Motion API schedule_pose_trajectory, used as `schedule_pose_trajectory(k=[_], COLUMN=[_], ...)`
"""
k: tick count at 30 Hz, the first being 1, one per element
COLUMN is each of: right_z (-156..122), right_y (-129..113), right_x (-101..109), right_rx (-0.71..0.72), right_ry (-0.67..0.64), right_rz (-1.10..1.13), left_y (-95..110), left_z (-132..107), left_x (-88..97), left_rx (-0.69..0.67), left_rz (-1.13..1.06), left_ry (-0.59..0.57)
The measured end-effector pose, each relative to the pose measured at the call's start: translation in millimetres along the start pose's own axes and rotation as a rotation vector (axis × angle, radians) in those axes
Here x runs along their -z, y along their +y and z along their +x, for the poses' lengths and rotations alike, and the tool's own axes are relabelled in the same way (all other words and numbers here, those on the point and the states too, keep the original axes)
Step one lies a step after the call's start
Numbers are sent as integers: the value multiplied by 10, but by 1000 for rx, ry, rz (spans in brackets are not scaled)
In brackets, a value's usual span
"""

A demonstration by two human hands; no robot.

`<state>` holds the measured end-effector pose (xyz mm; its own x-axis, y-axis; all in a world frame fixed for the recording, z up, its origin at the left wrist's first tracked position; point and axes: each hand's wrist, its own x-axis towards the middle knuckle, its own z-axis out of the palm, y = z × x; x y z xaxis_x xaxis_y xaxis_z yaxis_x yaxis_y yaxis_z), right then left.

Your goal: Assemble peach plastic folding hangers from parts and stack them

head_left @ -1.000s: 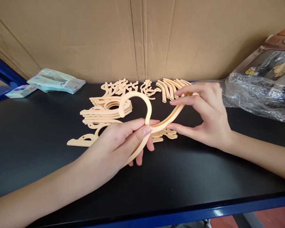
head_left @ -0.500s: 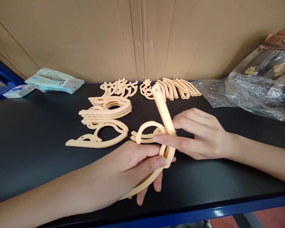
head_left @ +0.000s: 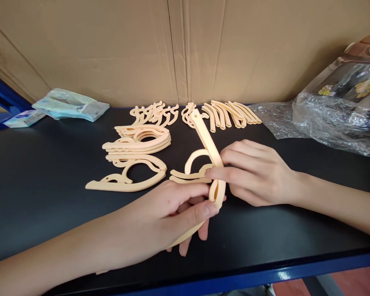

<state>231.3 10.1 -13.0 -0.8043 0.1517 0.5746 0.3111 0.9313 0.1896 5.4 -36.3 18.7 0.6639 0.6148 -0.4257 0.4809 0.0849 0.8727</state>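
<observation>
Head view: your left hand (head_left: 163, 209) is clamped, thumb against fingers, on a cream plastic folding clothes hanger (head_left: 210, 144) held at the middle of the near half of the black tabletop (head_left: 280, 242). Your right hand (head_left: 255, 174) grips its steeply tilted arm from the right, one fingertip reaching across it. Your hands are near each other; you cannot tell here whether their fingers touch. The hanger's curved hook (head_left: 189, 161) points left, and its other arm runs beneath your left hand. To the left lies a stack of folded cream plastic hangers (head_left: 154, 142), with one folded cream plastic hanger (head_left: 126, 187) nearer you. Along the far edge sit small cream plastic hook pieces (head_left: 156, 115) and, farther right, slim curved cream plastic arm pieces (head_left: 234, 115). Crumpled clear plastic wrap (head_left: 327, 119) lies far right, a pale blue packet (head_left: 69, 106) far left.
</observation>
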Motion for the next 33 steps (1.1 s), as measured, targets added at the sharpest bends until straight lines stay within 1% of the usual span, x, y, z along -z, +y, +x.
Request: schedule_pose_trajectory(k=[2, 4, 7, 9, 11, 15, 19, 21, 24, 30, 33], right_z=[-7, -11, -10, -11, -18, -44, -52, -46, -35, -32, -36], right_y=[25, 54, 95, 114, 124, 119, 102, 99, 99, 86, 69], right_x=[3, -1, -20, -37, -52, -67, -55, -43, -31, -43, -47], right_rx=[-94, -218, -414, -506, -540, -494, -417, -361, -312, -297, -292], right_ry=[23, 72, 113, 105, 93, 69, 24, 14, 10, 42, 50], right_rz=[112, 234, 297, 305, 321, 346, 346, 335, 321, 319, 305], left_y=[24, 26, 10, -5, -25, -81, -124, -134, -141, -152, -165], left_z=[8, 10, -2, -7, -1, 34, 55, 54, 52, 62, 55], left_x=[9, 13, 13, 19, 34, 89, 139, 154, 165, 178, 181], left_rx=[8, 25, 38, 3, -71, -263, -389, -448, -490, -444, -453], left_rz=[-21, -5, 35, 78, 167, 380, 578, 699, 801, 800, 816], left_ry=[-8, -13, -1, 36, 98, 326, 567, 650, 682, 718, 739])
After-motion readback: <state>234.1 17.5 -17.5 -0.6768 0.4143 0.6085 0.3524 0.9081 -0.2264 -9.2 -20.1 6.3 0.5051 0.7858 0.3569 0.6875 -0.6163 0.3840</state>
